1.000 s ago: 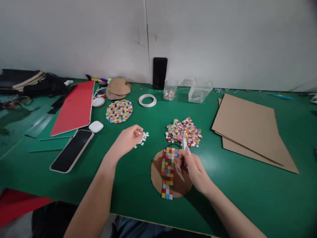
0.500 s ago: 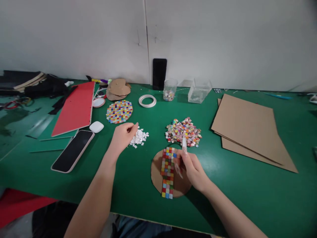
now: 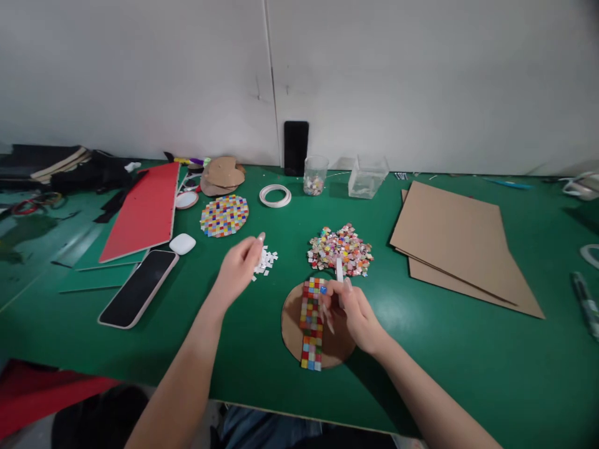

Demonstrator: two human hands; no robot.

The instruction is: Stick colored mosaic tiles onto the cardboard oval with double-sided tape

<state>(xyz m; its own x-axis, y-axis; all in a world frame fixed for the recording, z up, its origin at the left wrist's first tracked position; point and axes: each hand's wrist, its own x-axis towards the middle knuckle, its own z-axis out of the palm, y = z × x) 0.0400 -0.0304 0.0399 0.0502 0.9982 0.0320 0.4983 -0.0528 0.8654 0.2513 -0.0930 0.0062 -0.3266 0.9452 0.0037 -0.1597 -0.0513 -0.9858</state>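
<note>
My right hand (image 3: 358, 312) hovers over a round cardboard disc (image 3: 291, 333), fingers bent together. A narrow white strip (image 3: 339, 269) sticks up from its fingers, and a small blue tile (image 3: 323, 290) shows at a fingertip. On the disc lies a band of multicoloured mosaic tiles (image 3: 311, 342), partly shaded by the hand. My left hand (image 3: 239, 265) is closed in a pinch beside a small pile of white squares (image 3: 267, 259); what its fingertips hold, if anything, is hidden. Just beyond the disc is a heap of mixed shiny mosaic tiles (image 3: 340, 249).
A tile-covered round piece (image 3: 224, 216), a white ring roll (image 3: 275, 196), a clear cup (image 3: 315, 176) and a clear box (image 3: 368, 178) stand farther back. Cardboard sheets (image 3: 453, 240) lie right. A phone (image 3: 139, 288), white case (image 3: 182, 244) and red board (image 3: 140, 212) are left.
My left hand has lifted slightly from the white squares, its thumb pointing up. The right hand's fingers have bent over the white strip, still above the disc. The whole view has shifted slightly.
</note>
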